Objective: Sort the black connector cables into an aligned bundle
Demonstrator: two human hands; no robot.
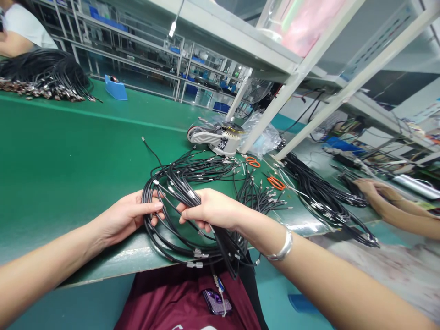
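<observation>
A coil of thin black cables [178, 229] with small metal connectors hangs over the front edge of the green table [68, 151]. My left hand [129, 215] grips the coil's left side, fingers wrapped round the strands. My right hand [209, 211], with a silver bracelet on its wrist, pinches a bunch of the same cables near the middle. More loose black cables [206, 167] fan out on the table just beyond my hands.
A grey tape dispenser [220, 137] stands behind the cables by a white shelf post. Two orange scissors [275, 182] lie to the right. Another person's hands [373, 189] work on a cable bundle [323, 195] at right. A further cable heap [44, 75] lies far left.
</observation>
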